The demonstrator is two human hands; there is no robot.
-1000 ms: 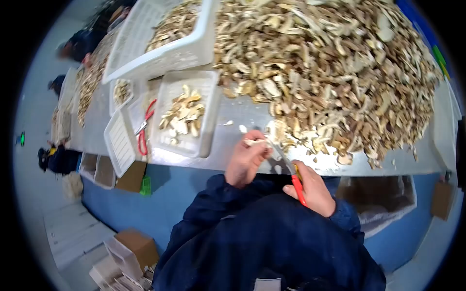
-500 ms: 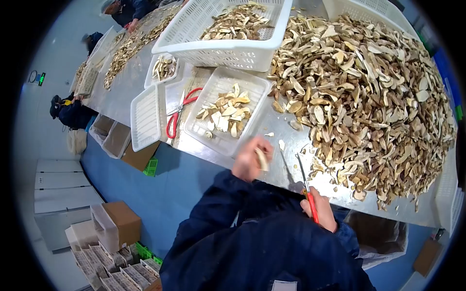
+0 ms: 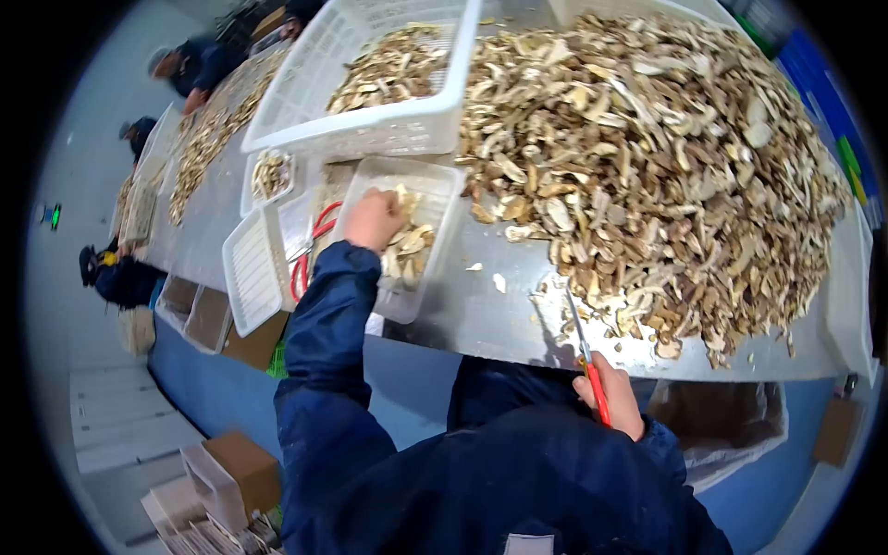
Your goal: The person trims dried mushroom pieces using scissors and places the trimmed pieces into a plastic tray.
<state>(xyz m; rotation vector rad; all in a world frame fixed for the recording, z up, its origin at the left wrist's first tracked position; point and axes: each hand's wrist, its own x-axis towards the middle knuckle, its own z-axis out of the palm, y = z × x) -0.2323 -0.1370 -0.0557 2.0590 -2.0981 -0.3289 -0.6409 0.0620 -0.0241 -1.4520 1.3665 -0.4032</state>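
The person's left hand (image 3: 375, 219) is above the shallow, rectangular, white plastic tray (image 3: 442, 196), over its far left part, with its fingers curled downward; I cannot tell whether they pinch something, because the back of the hand hides the fingertips. In this tray lie pale cream and brown mushroom slices (image 3: 407, 259), just beside the hand. The right hand (image 3: 618, 398) is closed around the scissors with red handles and slim metal blades (image 3: 599, 393), near the front edge of the shiny metal table (image 3: 462, 314). The blades point away from the body, toward the large heap of brown and cream mushroom slices (image 3: 657, 176), which covers the right side of the table. To the left of the tray lies a second pair of red-handled scissors (image 3: 302, 273), beside the ribbed, white plastic tray (image 3: 254, 270). Behind the shallow tray stands the big, white, perforated plastic basket (image 3: 370, 125), partly filled with similar slices.
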